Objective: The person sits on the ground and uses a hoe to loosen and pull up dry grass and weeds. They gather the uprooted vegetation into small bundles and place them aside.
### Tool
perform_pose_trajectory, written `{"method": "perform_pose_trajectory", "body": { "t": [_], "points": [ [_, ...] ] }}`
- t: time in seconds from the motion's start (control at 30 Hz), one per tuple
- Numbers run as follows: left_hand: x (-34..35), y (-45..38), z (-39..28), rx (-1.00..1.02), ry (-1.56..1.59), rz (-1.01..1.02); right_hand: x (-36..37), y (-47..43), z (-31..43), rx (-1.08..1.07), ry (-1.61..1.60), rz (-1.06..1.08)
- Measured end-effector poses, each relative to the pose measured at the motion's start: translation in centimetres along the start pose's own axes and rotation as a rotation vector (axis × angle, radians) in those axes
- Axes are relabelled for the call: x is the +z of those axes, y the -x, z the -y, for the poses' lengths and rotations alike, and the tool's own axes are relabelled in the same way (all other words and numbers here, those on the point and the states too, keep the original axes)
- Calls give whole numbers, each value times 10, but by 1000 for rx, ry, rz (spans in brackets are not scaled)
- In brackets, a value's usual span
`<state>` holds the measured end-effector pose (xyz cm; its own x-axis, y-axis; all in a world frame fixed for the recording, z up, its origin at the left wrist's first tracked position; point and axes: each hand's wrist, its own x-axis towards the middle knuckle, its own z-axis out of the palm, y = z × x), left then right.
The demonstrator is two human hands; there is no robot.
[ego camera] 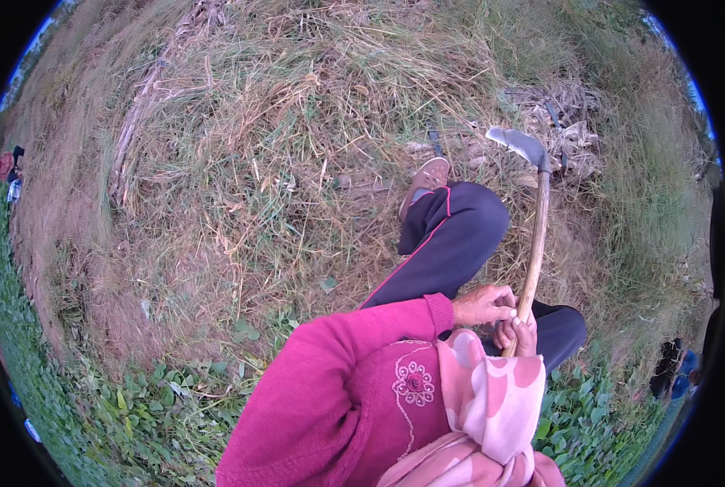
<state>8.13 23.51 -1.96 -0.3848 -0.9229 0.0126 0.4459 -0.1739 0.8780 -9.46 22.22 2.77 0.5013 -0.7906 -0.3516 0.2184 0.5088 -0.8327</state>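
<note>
My right hand (519, 336) is wrapped around the lower end of a sickle's wooden handle (538, 243), close to the scarf on my chest. The handle rises steeply, and its curved metal blade (518, 143) points left at the top, above the ground. Bent fingers of my left hand (486, 305) meet the handle and the right hand's fingertips; whether they pinch something small is hidden. Both hands are over my lap, between my knees in dark trousers (454, 243). One brown shoe (428, 176) rests on the grass.
Cut, drying grass (289, 158) covers the ground ahead. A pile of dry leaves (575, 131) with dark strips lies behind the blade. Standing grass (648, 201) grows at right. Low leafy plants (180, 402) border my near side. Another person (679, 370) appears at the right rim.
</note>
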Motion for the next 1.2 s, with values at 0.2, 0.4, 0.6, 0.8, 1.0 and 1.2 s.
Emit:
{"method": "perform_pose_trajectory", "body": {
  "t": [0.2, 0.4, 0.6, 0.8, 1.0, 1.2],
  "points": [
    [-27, 37, -75, 141, 128, -10, 57, 0, 37, -64, 248, 38],
    [-145, 122, -68, 436, 188, -933, 88, -15, 15, 177, 338, 131],
    [-281, 251, -17, -53, -327, -1668, 88, -22, 2, 230, 397, 114],
    [-337, 268, 23, -211, -67, -1553, 88, -26, 0, 281, 434, 106],
    [-329, 225, 48, -288, 193, -1512, 87, -28, 1, 292, 434, 124],
    [-323, 209, -24, -208, -132, -1366, 89, -31, 6, 296, 459, 171]
  ]
}}
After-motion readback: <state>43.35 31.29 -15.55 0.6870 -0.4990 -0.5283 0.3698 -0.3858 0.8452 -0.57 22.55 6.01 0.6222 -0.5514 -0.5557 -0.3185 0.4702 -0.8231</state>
